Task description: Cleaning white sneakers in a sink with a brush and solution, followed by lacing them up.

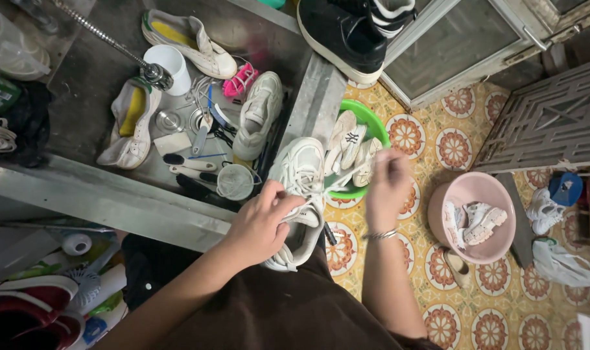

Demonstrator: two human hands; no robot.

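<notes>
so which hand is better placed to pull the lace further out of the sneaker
Right, most likely. The right hand is raised above the green basin and already pinches the white lace, drawn taut away from the shoe. The left hand has its grip on the white sneaker, steadying it.

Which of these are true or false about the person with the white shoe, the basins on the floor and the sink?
1. The left hand grips a white sneaker. True.
2. The right hand rests flat on the floor. False: it is raised, pinching a white shoelace pulled out from the sneaker.
3. The green basin holds pale shoes. True.
4. The pink basin stands in the sink. False: it sits on the patterned tile floor, with small white shoes in it.
5. A white cup stands in the metal sink. True.
</notes>
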